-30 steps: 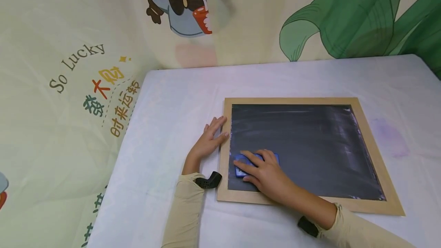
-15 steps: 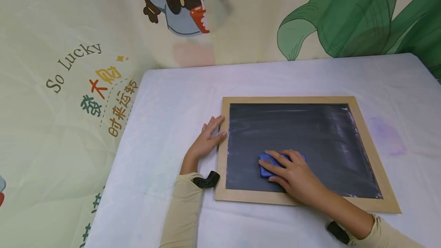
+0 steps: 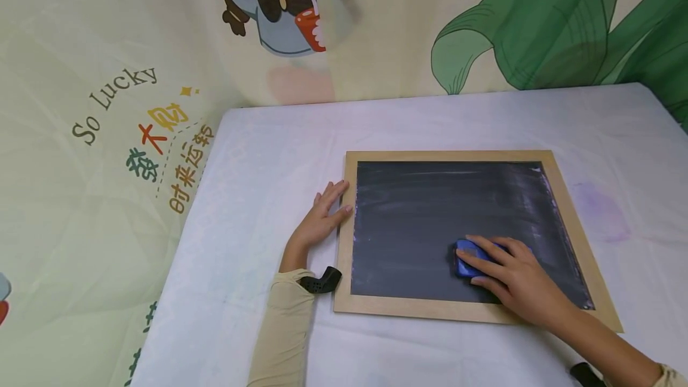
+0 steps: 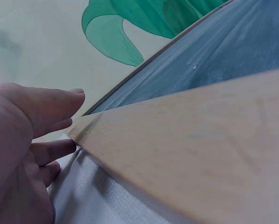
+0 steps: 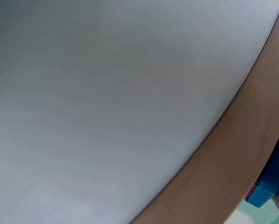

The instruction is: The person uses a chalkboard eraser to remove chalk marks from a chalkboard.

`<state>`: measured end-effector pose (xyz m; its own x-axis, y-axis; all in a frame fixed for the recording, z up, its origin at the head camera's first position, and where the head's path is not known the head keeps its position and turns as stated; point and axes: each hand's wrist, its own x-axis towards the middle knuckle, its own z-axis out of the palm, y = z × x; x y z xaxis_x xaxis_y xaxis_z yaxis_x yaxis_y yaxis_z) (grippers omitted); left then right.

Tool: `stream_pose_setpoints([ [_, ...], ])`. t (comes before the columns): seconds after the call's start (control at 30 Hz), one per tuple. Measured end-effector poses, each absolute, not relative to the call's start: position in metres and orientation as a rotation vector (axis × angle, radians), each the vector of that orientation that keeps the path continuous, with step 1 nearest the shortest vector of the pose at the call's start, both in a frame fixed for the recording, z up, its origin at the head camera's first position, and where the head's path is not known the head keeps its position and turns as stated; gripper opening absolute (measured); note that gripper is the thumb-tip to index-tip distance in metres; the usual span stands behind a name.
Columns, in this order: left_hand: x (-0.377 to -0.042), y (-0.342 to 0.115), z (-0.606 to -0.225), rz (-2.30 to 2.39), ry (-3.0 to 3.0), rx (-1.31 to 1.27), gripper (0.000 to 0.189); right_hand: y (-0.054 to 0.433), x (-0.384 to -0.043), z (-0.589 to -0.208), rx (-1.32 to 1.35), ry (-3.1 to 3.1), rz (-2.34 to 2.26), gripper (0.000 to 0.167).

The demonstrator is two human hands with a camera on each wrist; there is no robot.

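Note:
A black chalkboard (image 3: 408, 214) with a wooden frame (image 3: 446, 156) lies flat on the table. On its lower right part my right hand (image 3: 524, 282) grips a blue board eraser (image 3: 465, 270), fingers spread over the top and thumb along the near side. At the board's left edge my left hand (image 3: 316, 224) rests with its fingers extended against the frame. The left wrist view shows the fingertips right at the frame's side. In the right wrist view only an end of the eraser (image 5: 270, 182) appears, and most of the hand is out of view.
A white cloth (image 3: 269, 208) covers the table, with a purple stain (image 3: 599, 214) right of the board. Behind stands a printed curtain (image 3: 387, 28) with a large green leaf, and another printed cloth (image 3: 70, 226) hangs at the left. Faint chalk smears mark the board's right side.
My right hand has slid the eraser rightward along the lower part of the board, from near the left edge to right of the middle. The left hand stays at the frame.

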<state>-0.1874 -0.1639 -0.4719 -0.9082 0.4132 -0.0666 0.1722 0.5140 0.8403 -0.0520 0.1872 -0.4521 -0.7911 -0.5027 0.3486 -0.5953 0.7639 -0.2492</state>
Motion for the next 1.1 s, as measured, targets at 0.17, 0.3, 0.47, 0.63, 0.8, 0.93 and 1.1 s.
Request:
stream_pose_setpoints([
  [0.17,-0.187,-0.165,-0.473,1.354,2.508,0.506,0.057,0.207,-0.050,-0.455,0.872,-2.644,0.523,0.049],
  [0.3,-0.188,-0.165,-0.474,1.362,2.504,0.515,0.056,0.218,-0.046,-0.458,0.856,-2.619,0.521,0.050],
  [0.47,-0.190,-0.159,-0.473,1.355,2.482,0.556,0.056,0.235,-0.036,-0.459,0.822,-2.617,0.517,0.051],
  [0.63,-0.192,-0.153,-0.472,1.339,2.475,0.570,0.056,0.256,-0.022,-0.458,0.742,-2.649,0.507,0.055],
  [0.8,-0.197,-0.147,-0.473,1.337,2.452,0.613,0.057,0.263,-0.013,-0.454,0.699,-2.693,0.488,0.053],
  [0.93,-0.199,-0.146,-0.474,1.317,2.444,0.604,0.057,0.261,-0.013,-0.447,0.666,-2.734,0.530,0.048],
  [1.1,-0.197,-0.156,-0.472,1.294,2.466,0.519,0.057,0.263,-0.027,-0.439,0.455,-2.870,0.590,0.065],
])
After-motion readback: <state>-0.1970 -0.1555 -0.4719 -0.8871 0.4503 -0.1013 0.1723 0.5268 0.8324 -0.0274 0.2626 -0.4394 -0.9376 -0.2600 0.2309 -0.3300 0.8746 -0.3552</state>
